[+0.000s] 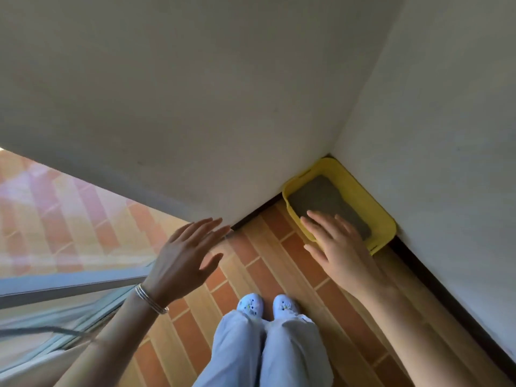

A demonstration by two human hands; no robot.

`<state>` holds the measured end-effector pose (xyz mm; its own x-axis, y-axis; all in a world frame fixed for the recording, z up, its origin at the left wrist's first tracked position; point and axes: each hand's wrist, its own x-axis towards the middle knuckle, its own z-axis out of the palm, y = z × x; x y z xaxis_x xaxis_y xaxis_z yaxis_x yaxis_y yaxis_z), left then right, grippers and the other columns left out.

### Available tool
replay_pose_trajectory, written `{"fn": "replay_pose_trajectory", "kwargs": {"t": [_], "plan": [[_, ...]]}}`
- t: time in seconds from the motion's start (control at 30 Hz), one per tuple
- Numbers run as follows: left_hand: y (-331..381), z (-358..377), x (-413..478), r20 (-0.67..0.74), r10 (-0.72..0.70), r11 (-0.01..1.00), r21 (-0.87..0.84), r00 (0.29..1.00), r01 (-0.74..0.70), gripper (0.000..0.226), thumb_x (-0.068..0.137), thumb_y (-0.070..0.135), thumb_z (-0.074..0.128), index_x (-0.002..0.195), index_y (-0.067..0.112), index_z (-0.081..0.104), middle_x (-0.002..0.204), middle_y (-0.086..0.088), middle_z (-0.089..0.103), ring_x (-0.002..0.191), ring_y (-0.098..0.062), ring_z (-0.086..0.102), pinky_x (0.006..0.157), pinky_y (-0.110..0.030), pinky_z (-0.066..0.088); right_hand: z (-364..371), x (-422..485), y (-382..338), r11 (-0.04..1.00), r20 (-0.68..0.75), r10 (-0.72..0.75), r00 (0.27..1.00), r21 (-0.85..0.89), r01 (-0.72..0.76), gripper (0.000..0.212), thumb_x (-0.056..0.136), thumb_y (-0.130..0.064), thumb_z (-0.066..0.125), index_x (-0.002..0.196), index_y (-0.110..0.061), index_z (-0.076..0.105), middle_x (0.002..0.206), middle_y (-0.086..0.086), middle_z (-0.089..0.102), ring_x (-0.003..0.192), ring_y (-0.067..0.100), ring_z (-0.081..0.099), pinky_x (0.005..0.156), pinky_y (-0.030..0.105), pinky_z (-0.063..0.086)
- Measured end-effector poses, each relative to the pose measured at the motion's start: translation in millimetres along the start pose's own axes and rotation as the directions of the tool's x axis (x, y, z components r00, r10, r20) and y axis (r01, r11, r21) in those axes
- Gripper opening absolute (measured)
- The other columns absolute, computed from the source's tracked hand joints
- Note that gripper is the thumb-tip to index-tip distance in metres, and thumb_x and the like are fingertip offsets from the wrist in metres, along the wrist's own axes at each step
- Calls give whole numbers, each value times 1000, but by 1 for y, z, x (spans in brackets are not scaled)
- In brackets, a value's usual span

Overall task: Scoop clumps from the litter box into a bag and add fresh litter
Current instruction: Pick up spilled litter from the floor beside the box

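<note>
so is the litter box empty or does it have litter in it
It has litter in it. The yellow litter box in the corner shows a flat grey bed of litter across its floor; the right hand hides the near end.

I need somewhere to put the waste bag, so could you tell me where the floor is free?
Bare tiled floor lies between the shoes and the yellow litter box. The corner itself is filled by the box.

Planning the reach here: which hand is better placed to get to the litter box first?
Probably the right hand: open and empty, it already overlaps the near rim of the yellow litter box in the wall corner. The left hand, also open, hangs over the tiled floor, well aside.
</note>
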<state>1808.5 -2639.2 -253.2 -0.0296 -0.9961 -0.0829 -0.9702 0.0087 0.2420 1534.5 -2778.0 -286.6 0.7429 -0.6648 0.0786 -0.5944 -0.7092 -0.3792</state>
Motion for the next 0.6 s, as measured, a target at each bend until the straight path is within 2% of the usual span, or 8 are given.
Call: {"fn": "replay_pose_trajectory", "kwargs": {"t": [0.17, 0.3, 0.47, 0.6], "plan": [[-39, 123, 28, 25, -13, 1000, -4, 1000, 13, 49, 93, 45, 36, 132, 21, 53, 134, 0, 55, 120, -20, 54, 98, -36, 44, 116, 23, 38, 999, 35, -54, 998, 10, 53, 45, 86, -30, 59, 128, -14, 54, 132, 5, 55, 118, 20, 54, 100, 44, 43], [-83, 224, 47, 19, -31, 999, 8, 999, 31, 51, 93, 46, 34, 132, 20, 54, 132, -1, 57, 119, -21, 55, 98, -37, 44, 211, 48, 72, 996, 16, -89, 996, -18, 89, 47, 78, -26, 71, 122, -12, 60, 125, 7, 60, 111, 25, 59, 93, 42, 45], [-129, 339, 61, -5, 19, 999, 33, 1000, -19, 47, 90, 42, 42, 128, 17, 58, 130, -1, 58, 117, -20, 55, 98, -36, 43, 325, 63, 117, 992, 62, -125, 990, 3, 125, 48, 82, -26, 67, 126, -13, 56, 130, 7, 56, 116, 24, 55, 99, 42, 42], [-153, 418, 66, -47, -2, 1000, 13, 999, 3, 47, 90, 43, 45, 130, 19, 56, 133, 1, 55, 122, -18, 52, 102, -34, 40, 397, 65, 142, 990, 70, -143, 987, 5, 143, 48, 80, -25, 69, 125, -12, 57, 129, 7, 57, 115, 23, 56, 94, 44, 49]]}}
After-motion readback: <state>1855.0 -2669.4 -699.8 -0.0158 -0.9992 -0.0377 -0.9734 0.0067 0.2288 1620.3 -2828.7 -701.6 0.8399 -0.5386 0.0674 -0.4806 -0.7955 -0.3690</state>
